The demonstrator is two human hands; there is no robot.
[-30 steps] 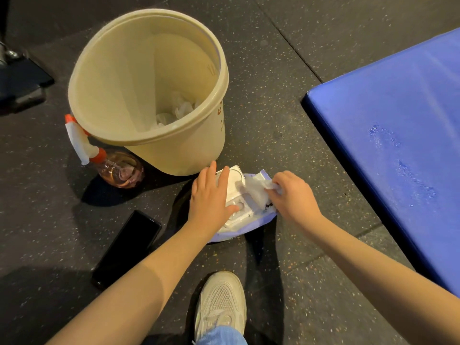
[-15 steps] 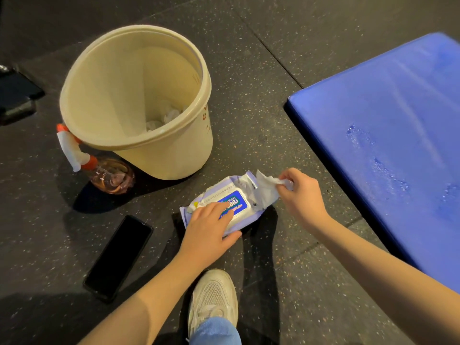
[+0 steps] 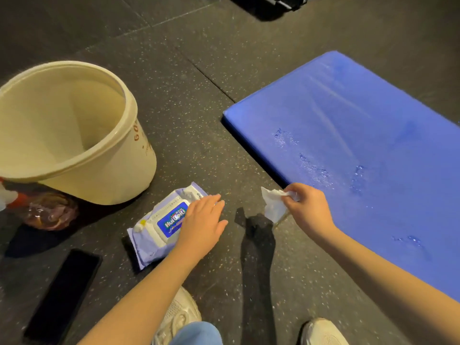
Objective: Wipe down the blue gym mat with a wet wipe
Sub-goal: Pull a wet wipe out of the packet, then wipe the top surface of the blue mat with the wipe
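1. Wipe (image 3: 272,205) hangs from our right hand (image 3: 307,210), pinched at its top corner between the thumb and curled fingers. It's clear of the pack and over the floor (image 3: 199,58), just short of the mat's near edge.
2. Left hand (image 3: 202,221) lies flat with fingers straight on the right end of the wipe pack (image 3: 154,230), gripping nothing. We read that as pinning the pack so it doesn't lift with the sheet.
3. Mat (image 3: 361,145) lies flat on the floor to our right. Droplets (image 3: 313,170) sit in patches near the edge closest to the wipe, so we'd guess the first pass goes there. No wiping has started yet, by our read.
4. Bucket (image 3: 74,135) stands just behind the pack, likely for used wipes. Spray bottle (image 3: 49,210) lies on its side against the bucket's base. Phone (image 3: 64,290) lies flat at near left, well apart from the wet mat.
5. Writing: the blue label on the pack's lid reads roughly "HuiBeiLi", and the line below it is too small to read. The bucket wall shows brown letters "GO…", with the rest turned away.
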